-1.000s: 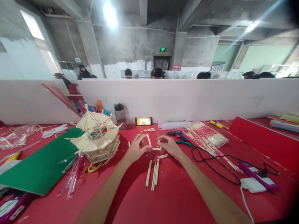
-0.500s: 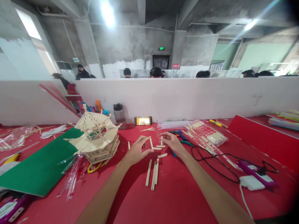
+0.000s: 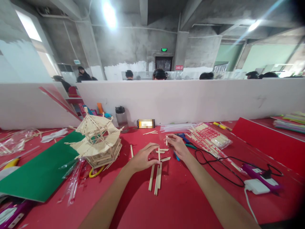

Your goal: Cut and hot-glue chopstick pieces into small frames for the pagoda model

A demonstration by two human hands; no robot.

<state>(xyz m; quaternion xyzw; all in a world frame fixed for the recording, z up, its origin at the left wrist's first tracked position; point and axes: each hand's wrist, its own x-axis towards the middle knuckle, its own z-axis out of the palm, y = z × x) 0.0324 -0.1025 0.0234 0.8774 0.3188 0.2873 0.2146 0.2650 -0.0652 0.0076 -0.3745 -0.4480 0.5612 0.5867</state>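
Note:
Near the middle of the red table (image 3: 186,194), my left hand (image 3: 145,158) grips a short wooden stick (image 3: 159,154) by its ends, between thumb and fingers. To its right, my right hand (image 3: 176,145) pinches another short stick (image 3: 167,141), held upright. Short paired sticks (image 3: 166,159) lie between and below the hands. Several longer sticks (image 3: 158,179) lie side by side nearer to me. Left of my left hand stands a pavilion model (image 3: 96,140) made of sticks, with a tiered roof.
A green board (image 3: 45,168) lies at left beside plastic wrapping. Blue pliers (image 3: 182,137) and packs of sticks (image 3: 211,135) are right of my hands. Farther right are a black cable and a purple glue gun (image 3: 260,176). A bottle (image 3: 121,119) and phone (image 3: 145,123) stand by the partition.
My left hand has moved right and slightly toward me with its stick, which is now more upright. My right hand has shifted slightly right, with its stick raised a little.

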